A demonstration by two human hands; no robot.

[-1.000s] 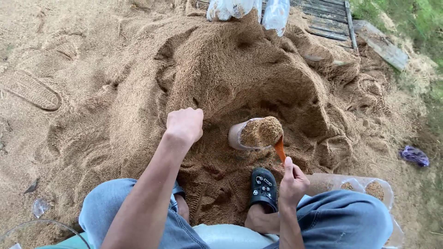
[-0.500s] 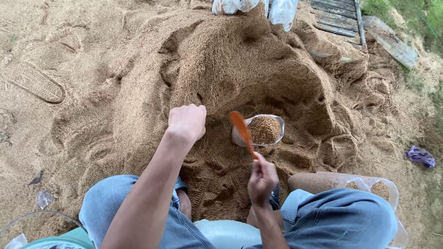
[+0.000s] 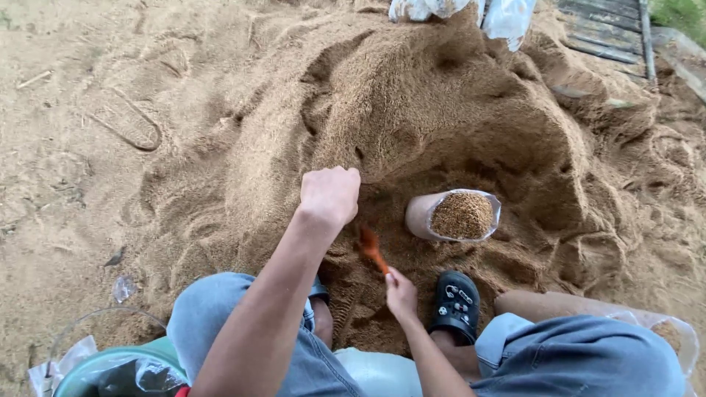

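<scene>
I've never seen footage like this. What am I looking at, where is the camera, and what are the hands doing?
The camera sits on a person's head and looks down at their own two bare hands; there is no machine. They crouch before a large sawdust pile. The left hand is a closed fist resting on the pile. The right hand holds an orange scoop, its blade down in the sawdust. Beside it stands a clear plastic bag filled with sawdust. A black clog shows below.
</scene>
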